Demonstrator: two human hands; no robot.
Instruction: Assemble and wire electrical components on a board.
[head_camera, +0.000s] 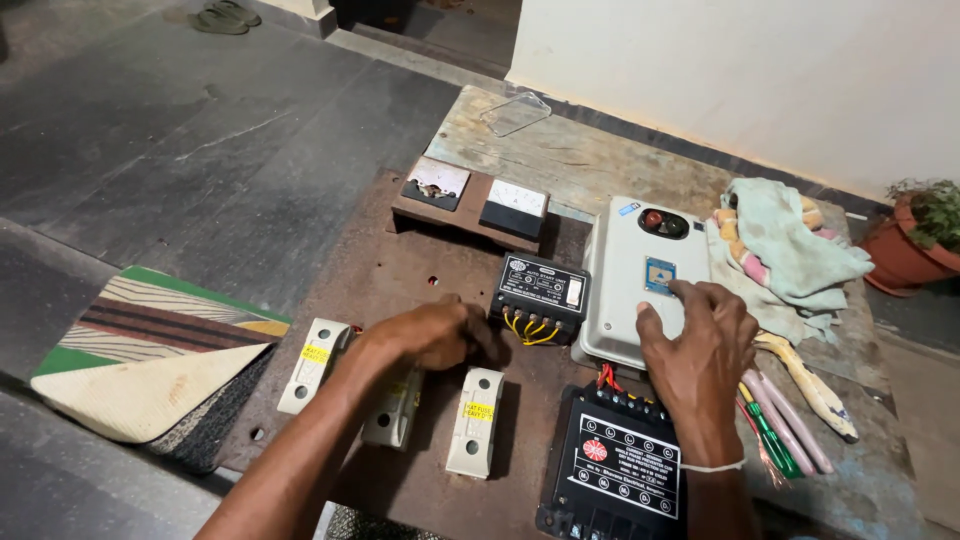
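Rusty metal panel (400, 270) on worn bench by white wall, dark floor at left. Left hand (432, 335) curled, fingers together, touching black wired unit (540, 297) mid-panel. Right hand (697, 345) spread flat on grey cover (630, 260). Bench's right edge crowded w/ cloth (790, 250), pliers (810, 385).

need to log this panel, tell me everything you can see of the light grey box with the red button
The light grey box is a rounded rectangular cover, plastic or painted metal by its look, lying face up on the rusty brown board. Near its top sits a red button in a dark oval; below it, a blue square label. The right hand rests on its lower right part. Red wires emerge below its lower edge.
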